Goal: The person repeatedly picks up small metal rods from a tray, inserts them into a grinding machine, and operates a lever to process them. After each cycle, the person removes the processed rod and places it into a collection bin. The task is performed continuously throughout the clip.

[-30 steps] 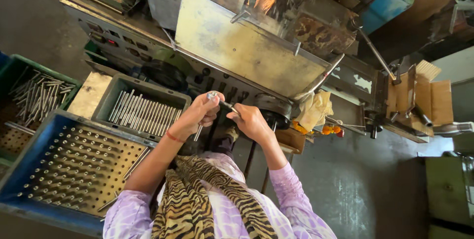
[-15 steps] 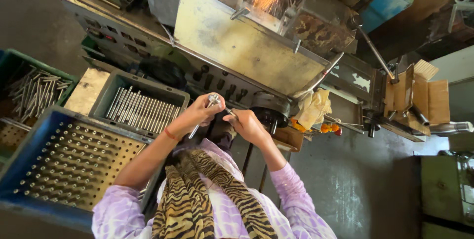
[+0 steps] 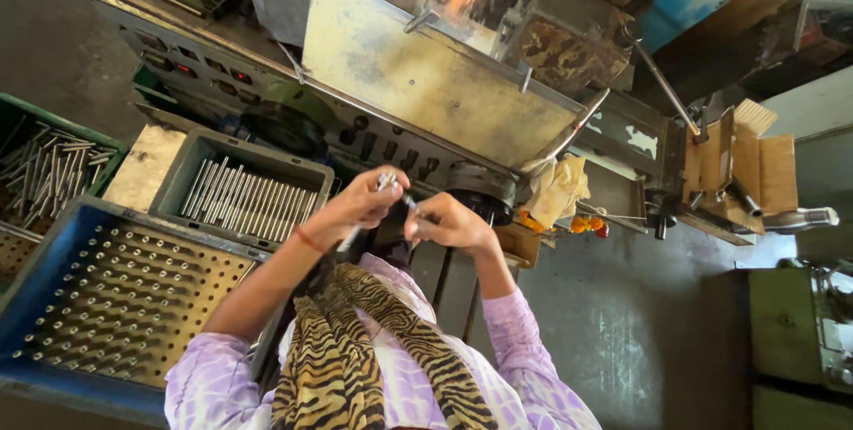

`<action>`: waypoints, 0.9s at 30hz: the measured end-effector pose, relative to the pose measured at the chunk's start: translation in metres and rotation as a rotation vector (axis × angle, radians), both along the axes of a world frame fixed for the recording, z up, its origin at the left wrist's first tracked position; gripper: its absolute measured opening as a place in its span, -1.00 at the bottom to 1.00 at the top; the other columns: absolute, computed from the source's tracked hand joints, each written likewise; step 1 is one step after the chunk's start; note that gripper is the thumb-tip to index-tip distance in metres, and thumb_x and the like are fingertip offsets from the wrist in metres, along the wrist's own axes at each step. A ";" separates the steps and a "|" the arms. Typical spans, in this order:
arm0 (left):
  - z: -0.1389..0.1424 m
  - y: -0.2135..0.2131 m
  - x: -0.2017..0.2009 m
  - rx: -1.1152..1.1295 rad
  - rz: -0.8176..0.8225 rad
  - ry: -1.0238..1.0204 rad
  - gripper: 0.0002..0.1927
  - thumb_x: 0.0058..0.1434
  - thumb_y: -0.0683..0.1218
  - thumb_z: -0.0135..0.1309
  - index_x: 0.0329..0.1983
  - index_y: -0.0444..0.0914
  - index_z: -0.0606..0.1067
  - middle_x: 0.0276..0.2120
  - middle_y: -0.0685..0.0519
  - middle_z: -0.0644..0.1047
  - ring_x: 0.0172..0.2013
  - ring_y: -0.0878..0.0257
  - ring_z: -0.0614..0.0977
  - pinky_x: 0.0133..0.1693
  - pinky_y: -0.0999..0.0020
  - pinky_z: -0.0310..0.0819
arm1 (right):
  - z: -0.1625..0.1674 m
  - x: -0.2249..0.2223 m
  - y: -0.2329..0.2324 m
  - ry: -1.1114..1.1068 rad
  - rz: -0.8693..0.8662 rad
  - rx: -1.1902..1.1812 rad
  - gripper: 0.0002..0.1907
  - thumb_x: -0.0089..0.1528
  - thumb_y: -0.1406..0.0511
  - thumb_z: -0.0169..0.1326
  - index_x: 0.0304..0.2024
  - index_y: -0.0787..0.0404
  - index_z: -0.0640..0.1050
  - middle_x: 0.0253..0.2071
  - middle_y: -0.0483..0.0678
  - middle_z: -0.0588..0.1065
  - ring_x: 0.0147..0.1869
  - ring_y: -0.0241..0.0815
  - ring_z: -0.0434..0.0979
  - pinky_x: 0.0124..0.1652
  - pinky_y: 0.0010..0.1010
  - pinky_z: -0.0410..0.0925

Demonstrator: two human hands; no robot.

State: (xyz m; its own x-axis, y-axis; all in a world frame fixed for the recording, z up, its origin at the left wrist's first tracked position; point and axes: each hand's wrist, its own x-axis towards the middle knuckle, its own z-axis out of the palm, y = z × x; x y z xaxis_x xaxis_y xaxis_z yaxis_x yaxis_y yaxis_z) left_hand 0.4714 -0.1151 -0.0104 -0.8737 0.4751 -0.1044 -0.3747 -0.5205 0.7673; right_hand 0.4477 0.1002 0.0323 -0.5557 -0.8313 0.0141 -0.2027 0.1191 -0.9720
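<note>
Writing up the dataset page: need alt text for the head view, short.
A person's left hand and right hand meet over a small metal pin in front of a grey machine. Beside the left arm sit a grey bin of metal rods and a blue perforated tray.

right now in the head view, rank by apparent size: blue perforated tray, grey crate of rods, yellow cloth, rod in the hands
1. blue perforated tray, though it also lies nearest the camera
2. grey crate of rods
3. yellow cloth
4. thin metal rod in the left hand, smallest
</note>
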 end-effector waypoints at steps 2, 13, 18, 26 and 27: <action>-0.001 0.035 -0.006 0.138 0.314 0.150 -0.72 0.20 -0.14 0.25 -0.05 -0.15 0.46 -0.41 0.28 0.43 -0.45 0.51 0.44 -0.48 0.54 0.28 | -0.005 0.015 -0.026 -0.056 -0.237 -0.052 -0.85 0.23 0.33 0.15 -0.37 0.32 0.57 -0.43 -0.12 0.56 -0.39 -0.31 0.54 -0.39 -0.39 0.41; 0.001 0.003 -0.025 0.081 0.154 0.087 -0.84 0.41 -0.05 0.03 -0.01 -0.12 0.38 -0.54 0.26 0.25 -0.67 0.53 0.14 -0.66 0.58 -0.06 | 0.021 0.022 0.000 0.294 -0.414 0.243 -0.92 0.33 0.35 0.10 -0.15 0.24 0.52 -0.43 -0.03 0.57 -0.39 -0.25 0.56 -0.36 -0.43 0.40; 0.012 -0.008 -0.016 0.139 0.075 -0.053 -0.82 0.45 0.09 -0.03 -0.09 -0.08 0.37 -0.62 0.27 0.09 -0.70 0.50 0.03 -0.67 0.53 -0.18 | 0.043 0.016 -0.007 0.630 -0.551 0.118 -0.91 0.38 0.36 0.10 -0.10 0.25 0.51 -0.32 -0.01 0.56 -0.41 -0.16 0.53 -0.38 -0.42 0.36; 0.009 -0.010 -0.021 0.168 0.017 -0.117 -0.79 0.43 0.13 -0.03 -0.11 -0.07 0.39 -0.61 0.26 0.11 -0.70 0.51 0.02 -0.69 0.54 -0.23 | 0.037 0.011 -0.015 0.617 -0.635 0.082 -0.88 0.35 0.46 0.07 -0.05 0.31 0.53 -0.31 0.11 0.44 -0.34 0.05 0.47 -0.32 -0.30 0.35; 0.009 -0.009 -0.021 0.173 0.008 -0.121 -0.79 0.43 0.13 -0.04 -0.11 -0.07 0.39 -0.60 0.26 0.12 -0.70 0.51 0.01 -0.69 0.54 -0.23 | 0.032 0.010 -0.017 0.650 -0.663 0.067 -0.88 0.35 0.46 0.06 -0.05 0.31 0.51 -0.29 0.11 0.46 -0.31 0.05 0.50 -0.30 -0.30 0.38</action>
